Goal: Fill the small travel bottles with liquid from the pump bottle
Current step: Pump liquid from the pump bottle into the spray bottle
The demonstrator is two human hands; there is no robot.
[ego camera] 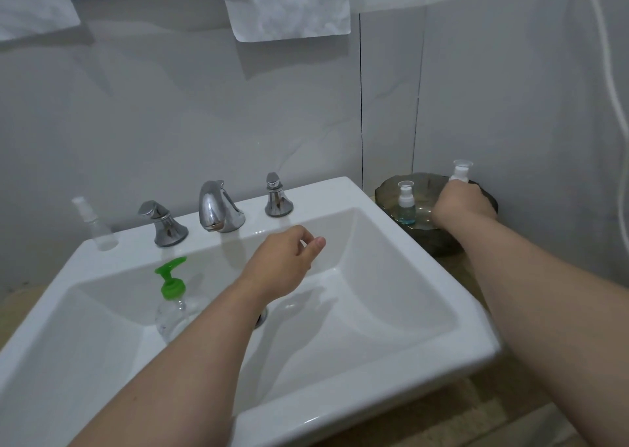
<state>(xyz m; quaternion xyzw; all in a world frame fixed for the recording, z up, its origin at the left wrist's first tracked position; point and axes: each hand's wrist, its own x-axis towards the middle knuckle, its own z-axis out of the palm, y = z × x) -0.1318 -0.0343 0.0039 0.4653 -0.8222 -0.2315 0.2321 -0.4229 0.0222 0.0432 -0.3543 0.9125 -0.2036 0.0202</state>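
Left hand [286, 263] hovers over the middle of the sink [326, 191] basin, fingers loosely curled, thumb out, holding nothing. Right hand [463, 205] is reached out to the dark glass bowl [429, 240] just beside the sink's right edge on the tan surface [503, 399]. Its fingers are wrapped round the body of a white-topped travel bottle [460, 171]; only the pump top and clear cap stick out above the fist. Can't tell its fill level or whether its base touches the bowl. A second travel bottle [406, 205] stands upright in the same bowl, left of the right hand and apart from it, with blue liquid in the lower part, a white pump and a clear cap. The pump bottle [172, 290] has a clear body and a green pump head, and stands upright inside the basin at the left side. Its lower part is hidden behind the left forearm. A clear spray bottle [97, 223] stands on the sink's back-left corner; contents not readable. The chrome faucet [219, 208] sits on the back ledge between two chrome handles. White paper sheets [292, 7] hang on the wall above.
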